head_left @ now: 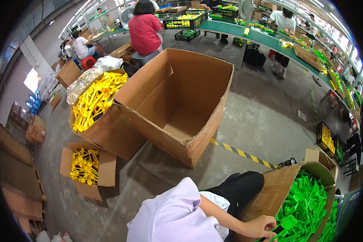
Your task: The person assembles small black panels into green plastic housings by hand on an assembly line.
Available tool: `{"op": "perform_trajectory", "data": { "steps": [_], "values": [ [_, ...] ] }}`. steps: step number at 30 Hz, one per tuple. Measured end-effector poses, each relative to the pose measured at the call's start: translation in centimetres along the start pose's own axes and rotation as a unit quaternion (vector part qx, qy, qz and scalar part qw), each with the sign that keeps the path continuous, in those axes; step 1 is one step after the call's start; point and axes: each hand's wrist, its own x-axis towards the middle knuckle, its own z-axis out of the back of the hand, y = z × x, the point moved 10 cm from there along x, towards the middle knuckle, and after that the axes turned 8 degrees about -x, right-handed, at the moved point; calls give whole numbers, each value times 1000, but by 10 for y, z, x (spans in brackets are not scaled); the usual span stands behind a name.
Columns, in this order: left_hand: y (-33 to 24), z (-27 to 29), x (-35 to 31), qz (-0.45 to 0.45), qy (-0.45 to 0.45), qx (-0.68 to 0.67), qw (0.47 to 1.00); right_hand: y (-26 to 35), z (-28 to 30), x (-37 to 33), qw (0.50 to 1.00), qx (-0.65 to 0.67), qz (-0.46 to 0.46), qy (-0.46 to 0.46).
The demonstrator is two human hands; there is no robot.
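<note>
My left hand (261, 227) reaches across from a lavender sleeve to the lower right. Its fingers are closed at the near edge of a cardboard box full of green plastic pieces (304, 203), many with thin handles and flat heads. They pinch a green plastic piece with a dark part (279, 229), partly hidden by the fingers. My right hand does not show. In front of me stands a large open cardboard box (220, 117) with bare inner walls.
Left of the large box, a carton (113, 129) is heaped with yellow plastic pieces (97, 101); a smaller carton (107, 167) holds more. Yellow-black tape (246, 155) crosses the floor. People sit and stand along a green workbench (266, 40) at the back, with black crates (185, 20).
</note>
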Motion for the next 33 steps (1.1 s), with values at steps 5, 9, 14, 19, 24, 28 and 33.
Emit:
{"op": "perform_trajectory", "data": {
  "steps": [5, 9, 14, 19, 24, 28, 33],
  "values": [
    [-6, -3, 11, -29, -9, 57, 998, -4, -16, 9, 993, 112, 38, -18],
    [-12, -1, 13, -86, -41, 3, 995, 13, -10, 8, 989, 125, 70, -36],
    [-6, -7, 11, -55, -46, -19, 997, -2, -12, 12, 986, 150, 56, -42],
    [-29, -14, 7, -100, -22, 41, 994, -22, -11, 10, 989, 142, 15, -31],
    [-9, -22, 5, -44, 16, 32, 998, -40, -8, 8, 993, 103, -49, -21],
    [2, -74, -3, -97, 192, 108, 971, -75, 61, 13, 979, 84, -20, -183],
    [52, -62, 27, -176, 222, 373, 884, -194, 178, -16, 959, 47, -16, -278]
  ]
}}
